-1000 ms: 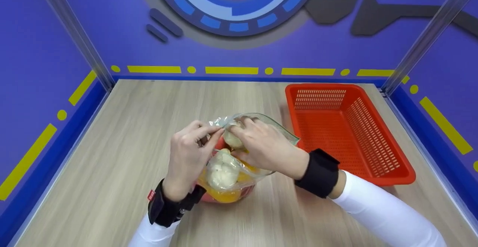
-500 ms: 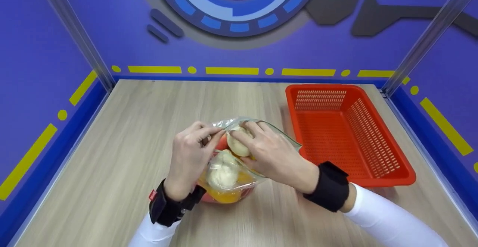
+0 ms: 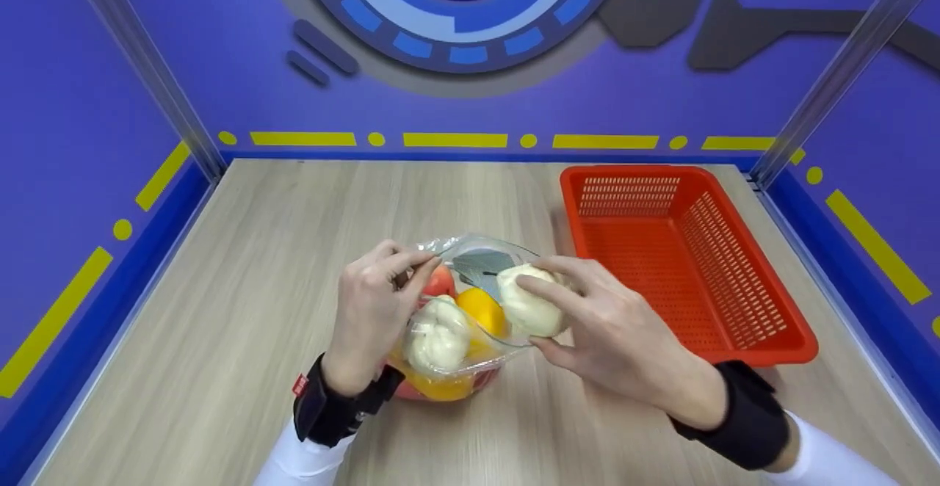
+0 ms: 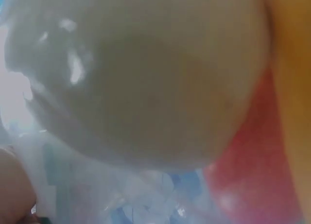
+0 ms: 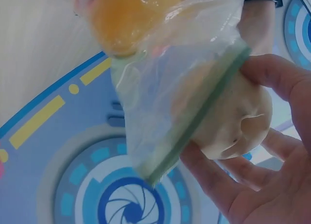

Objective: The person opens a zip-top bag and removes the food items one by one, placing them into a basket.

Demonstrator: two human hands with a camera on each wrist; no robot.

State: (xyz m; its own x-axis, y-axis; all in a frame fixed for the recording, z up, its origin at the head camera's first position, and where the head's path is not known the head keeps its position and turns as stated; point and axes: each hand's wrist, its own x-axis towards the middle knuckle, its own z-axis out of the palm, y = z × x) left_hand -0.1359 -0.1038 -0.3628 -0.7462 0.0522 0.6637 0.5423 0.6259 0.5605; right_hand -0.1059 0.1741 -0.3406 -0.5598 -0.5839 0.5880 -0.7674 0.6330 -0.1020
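Observation:
A clear zip bag (image 3: 470, 258) stands on the wooden table, with a white bun (image 3: 438, 339), a yellow piece (image 3: 481, 308) and a red piece (image 3: 440, 280) inside. My left hand (image 3: 382, 288) pinches the bag's rim on its left side. My right hand (image 3: 580, 317) grips another white bun (image 3: 529, 308) just outside the bag's right edge. The right wrist view shows that bun (image 5: 238, 117) in my fingers (image 5: 272, 83) behind the bag's green zip strip (image 5: 204, 112). The left wrist view is filled by a blurred white bun (image 4: 136, 78) seen through plastic.
An empty orange plastic basket (image 3: 742, 302) sits on the table to the right of the bag. Blue walls with yellow markings enclose the table (image 3: 242, 266) on three sides.
My right hand has drawn the white bun out of the bag's mouth and moved right and toward me. My left hand has kept its pinch on the rim.

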